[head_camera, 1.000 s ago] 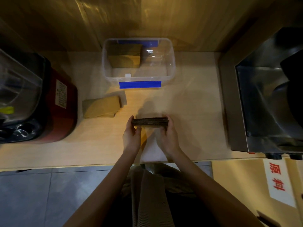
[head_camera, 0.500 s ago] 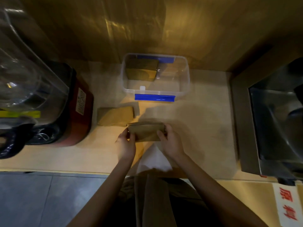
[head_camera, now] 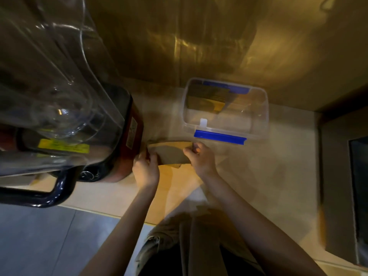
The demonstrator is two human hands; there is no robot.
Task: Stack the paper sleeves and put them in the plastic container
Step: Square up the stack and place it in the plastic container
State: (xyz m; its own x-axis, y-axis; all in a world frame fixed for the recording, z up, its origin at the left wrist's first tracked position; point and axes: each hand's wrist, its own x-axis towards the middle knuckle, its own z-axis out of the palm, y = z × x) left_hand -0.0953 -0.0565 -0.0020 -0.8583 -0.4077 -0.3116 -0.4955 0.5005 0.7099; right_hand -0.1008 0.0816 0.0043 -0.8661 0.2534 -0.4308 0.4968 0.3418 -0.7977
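Observation:
A stack of brown paper sleeves (head_camera: 171, 153) lies flat on the pale counter, just left of the container's near corner. My left hand (head_camera: 146, 168) grips its left end and my right hand (head_camera: 200, 157) grips its right end. It seems to rest on the other sleeves that lay there; their edges show underneath. The clear plastic container (head_camera: 256, 134) with blue clips stands behind, open, with a bundle of brown sleeves (head_camera: 207, 100) in its far left corner.
A large blender with a clear jug and red base (head_camera: 127, 136) stands close on the left, almost touching my left hand. A steel appliance (head_camera: 356, 176) fills the right edge. A wooden wall runs behind the container.
My hands carried the stack left and forward, laying it flat where the loose sleeves lay. The camera swung left and closer to the blender.

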